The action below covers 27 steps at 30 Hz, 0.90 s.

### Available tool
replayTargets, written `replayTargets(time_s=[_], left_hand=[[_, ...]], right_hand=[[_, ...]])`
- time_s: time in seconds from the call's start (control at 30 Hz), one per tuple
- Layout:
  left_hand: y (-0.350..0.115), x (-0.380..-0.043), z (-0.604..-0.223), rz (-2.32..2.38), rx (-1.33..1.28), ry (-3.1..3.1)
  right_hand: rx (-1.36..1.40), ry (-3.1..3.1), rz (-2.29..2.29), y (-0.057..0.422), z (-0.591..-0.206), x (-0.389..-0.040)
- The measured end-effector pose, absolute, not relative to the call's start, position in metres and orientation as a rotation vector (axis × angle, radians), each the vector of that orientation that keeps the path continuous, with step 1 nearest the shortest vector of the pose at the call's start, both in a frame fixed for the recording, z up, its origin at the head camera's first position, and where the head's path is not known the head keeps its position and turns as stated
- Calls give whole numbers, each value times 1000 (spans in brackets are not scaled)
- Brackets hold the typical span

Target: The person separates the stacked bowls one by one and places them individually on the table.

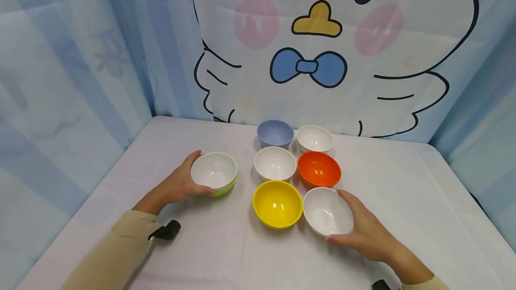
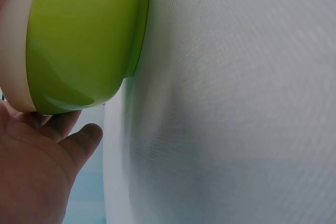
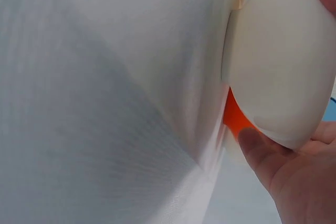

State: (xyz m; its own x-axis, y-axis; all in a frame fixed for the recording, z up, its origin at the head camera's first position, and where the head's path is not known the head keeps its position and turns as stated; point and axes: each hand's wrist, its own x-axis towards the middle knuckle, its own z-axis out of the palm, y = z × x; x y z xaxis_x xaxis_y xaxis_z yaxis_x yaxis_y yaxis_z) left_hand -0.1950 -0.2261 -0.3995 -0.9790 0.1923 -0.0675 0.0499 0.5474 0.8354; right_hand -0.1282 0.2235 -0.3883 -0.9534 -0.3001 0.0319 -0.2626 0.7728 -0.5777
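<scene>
On the left of the head view, my left hand (image 1: 180, 184) holds a white bowl (image 1: 213, 170) nested in a green bowl (image 1: 226, 189), thumb on the near side and fingers round the far side. The left wrist view shows the green bowl's outer wall (image 2: 84, 35) and foot close over the tabletop, the white one rising above it. With thumb and fingers on opposite sides, my right hand (image 1: 367, 232) grips another white bowl (image 1: 327, 211) at the front right of the group. In the right wrist view its foot is right at the table surface.
A yellow bowl (image 1: 277, 205) stands left of the right hand's bowl. Behind are an orange bowl (image 1: 319, 170), a white bowl (image 1: 275, 164), a blue bowl (image 1: 275, 133) and another white bowl (image 1: 315, 138) near the back edge. A patterned curtain (image 1: 258, 84) hangs behind the white-covered table (image 1: 217, 254).
</scene>
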Motion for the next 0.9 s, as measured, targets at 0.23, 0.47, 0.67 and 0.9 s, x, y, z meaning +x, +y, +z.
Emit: replayTargets(time_s=[0.23, 0.47, 0.67, 0.9], left_hand=[[-227, -195, -400, 1415, 221, 2636], [-227, -194, -400, 1429, 239, 2628], [-227, -193, -400, 1416, 230, 2634], [-227, -195, -401, 1408, 231, 2644]], right_hand=[[-461, 2908, -932, 222, -389, -127], [-414, 2876, -916, 221, -390, -127], [-455, 2864, -910, 221, -389, -126], [-616, 2942, -889, 217, -370, -126]])
